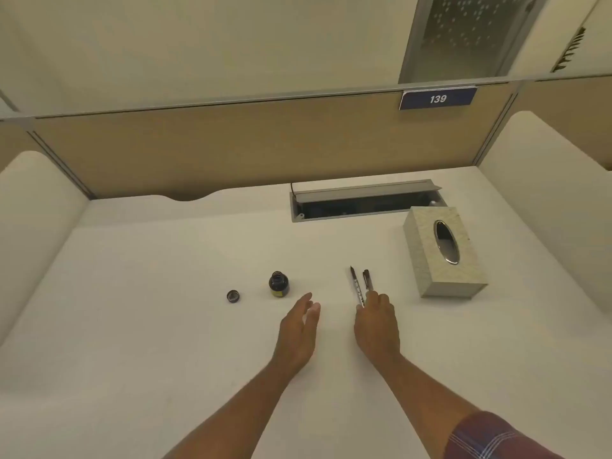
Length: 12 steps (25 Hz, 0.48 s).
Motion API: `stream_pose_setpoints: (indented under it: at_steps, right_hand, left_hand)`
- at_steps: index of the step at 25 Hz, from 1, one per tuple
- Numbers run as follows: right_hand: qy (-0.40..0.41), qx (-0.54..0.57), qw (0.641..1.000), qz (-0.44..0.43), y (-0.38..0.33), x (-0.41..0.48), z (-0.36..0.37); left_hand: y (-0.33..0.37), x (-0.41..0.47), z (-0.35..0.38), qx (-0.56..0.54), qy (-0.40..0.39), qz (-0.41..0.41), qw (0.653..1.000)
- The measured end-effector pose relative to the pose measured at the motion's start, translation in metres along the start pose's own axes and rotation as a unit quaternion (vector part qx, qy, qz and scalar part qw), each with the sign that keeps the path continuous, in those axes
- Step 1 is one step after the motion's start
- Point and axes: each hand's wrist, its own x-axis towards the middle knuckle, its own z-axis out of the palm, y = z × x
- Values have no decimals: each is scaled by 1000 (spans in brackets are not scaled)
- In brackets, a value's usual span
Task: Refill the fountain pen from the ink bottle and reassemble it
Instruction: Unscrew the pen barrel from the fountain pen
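A small dark ink bottle (279,284) stands uncapped on the white desk, and its black cap (233,296) lies to its left. Two pen parts lie side by side right of the bottle: a thin nib section with a converter (356,286) and a darker barrel or cap (367,279). My right hand (376,321) rests at their near ends with its fingertips touching them; whether it grips either one is hidden. My left hand (299,329) hovers flat with fingers apart, just right of and nearer than the bottle, holding nothing.
A pale tissue box (443,253) stands to the right of the pen parts. Behind them an open grey cable tray (364,202) is set into the desk. Partition walls close the desk at the back and both sides.
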Motion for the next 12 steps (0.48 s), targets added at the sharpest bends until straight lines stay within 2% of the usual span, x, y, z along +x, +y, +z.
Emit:
stream_pose_setpoints:
  at_steps: [2,7,12]
  right_hand:
    - [-10,18,999,24,-1,11,-1]
    - [-38,10,998,58,-5,26,4]
    - [-28,80,991,101,-5,28,4]
  left_hand:
    - [0,13,-1,-47,22,-37,998]
    - [-2,29,-5,-161,20,-105,981]
    - [-1,35,-3,-224,27,-139,964]
